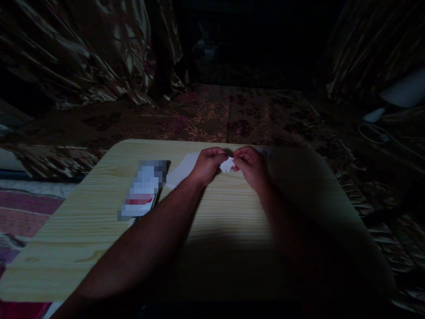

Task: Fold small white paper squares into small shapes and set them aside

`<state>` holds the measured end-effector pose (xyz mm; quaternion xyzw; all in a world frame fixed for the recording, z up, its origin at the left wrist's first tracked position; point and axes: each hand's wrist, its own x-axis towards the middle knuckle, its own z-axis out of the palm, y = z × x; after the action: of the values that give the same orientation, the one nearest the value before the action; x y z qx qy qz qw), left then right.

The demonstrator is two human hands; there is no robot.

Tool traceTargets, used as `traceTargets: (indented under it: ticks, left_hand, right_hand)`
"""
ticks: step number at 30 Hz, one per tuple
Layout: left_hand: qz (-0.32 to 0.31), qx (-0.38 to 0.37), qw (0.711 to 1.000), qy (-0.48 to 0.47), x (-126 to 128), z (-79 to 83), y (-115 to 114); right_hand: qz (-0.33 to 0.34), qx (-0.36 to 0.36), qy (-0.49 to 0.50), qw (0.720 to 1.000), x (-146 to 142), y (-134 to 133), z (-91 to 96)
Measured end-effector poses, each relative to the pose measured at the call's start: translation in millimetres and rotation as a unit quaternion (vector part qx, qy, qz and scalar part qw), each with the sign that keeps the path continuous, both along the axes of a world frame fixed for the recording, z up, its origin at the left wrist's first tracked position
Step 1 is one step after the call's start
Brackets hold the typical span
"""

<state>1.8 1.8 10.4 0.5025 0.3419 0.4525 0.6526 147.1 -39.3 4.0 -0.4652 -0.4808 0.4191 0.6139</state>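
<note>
A small piece of folded white paper (pixel 227 165) is held between my two hands, just above the far part of the wooden table. My left hand (pixel 210 165) pinches its left side with thumb and fingers. On the right side, my right hand (pixel 249 165) has it gripped between thumb and fingertips. Behind my left wrist lies a flat white sheet of paper (pixel 182 170) on the table, partly hidden by the hand. The exact folds of the held piece are too dim to make out.
The pale wooden table (pixel 229 221) has rounded corners. A phone-like flat object (pixel 141 188), blurred out, lies on its left side. Patterned cloth (pixel 212 110) covers the surface beyond. A white lamp-like object (pixel 405 91) with a cable stands at far right. Curtains hang behind.
</note>
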Motion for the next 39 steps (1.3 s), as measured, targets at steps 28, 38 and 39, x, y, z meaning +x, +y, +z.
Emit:
traceTargets:
  ticks: [28,38,39]
  left_hand:
    - [-0.077,-0.015,0.996,0.029,-7,3.3,2]
    - [-0.072,0.0,0.996,0.052,-6,5.5,1]
    - [-0.073,0.002,0.996,0.055,-5,5.5,1]
  right_hand:
    - [0.179,-0.022,0.049,0.982,13,0,-10.1]
    - [0.169,-0.023,0.054,0.984,14,1,-12.2]
    - [0.167,-0.025,0.051,0.984,14,1,-12.3]
